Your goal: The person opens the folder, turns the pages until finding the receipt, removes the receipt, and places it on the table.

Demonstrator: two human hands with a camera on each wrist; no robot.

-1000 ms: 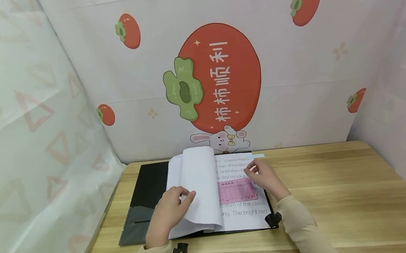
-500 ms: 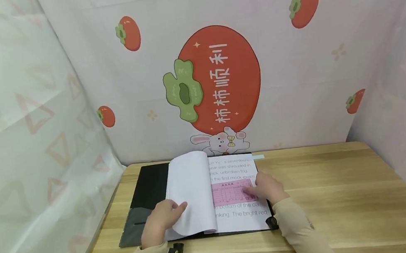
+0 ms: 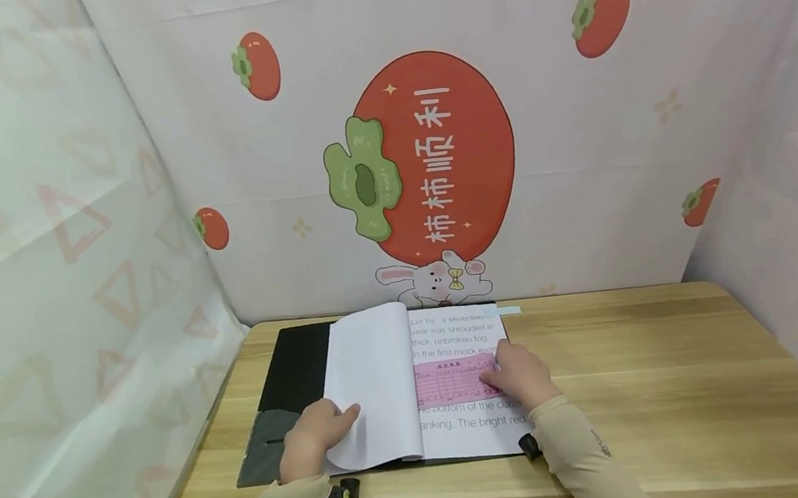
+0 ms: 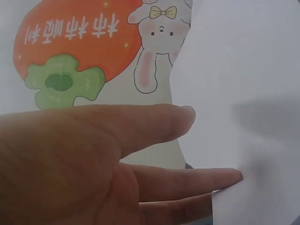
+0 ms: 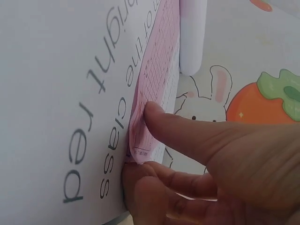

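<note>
A black folder (image 3: 301, 363) lies spread on the table with white sheets in it. On the printed page (image 3: 476, 441) at its right is a pink paper form (image 3: 451, 381) with a grid of lines. My right hand (image 3: 520, 371) pinches the form's right end; in the right wrist view the thumb (image 5: 173, 129) is on top and the fingers curl at its edge. To the left, my left hand (image 3: 319, 430) rests against the turned blank pages (image 3: 373, 383). Its thumb and forefinger look straight in the left wrist view, a fingertip touching the white paper (image 4: 248, 70).
A pale blue tab (image 3: 509, 310) sticks out from the folder's upper right. The wooden table (image 3: 666, 391) extends to the right. Behind it hangs a white cloth (image 3: 578, 138) printed with persimmons and a rabbit, and patterned cloth (image 3: 67, 320) bounds the left side.
The right hand has come down from above the page onto the form's right end. The left hand has moved left and down, and the turned pages now lie further left, uncovering more print.
</note>
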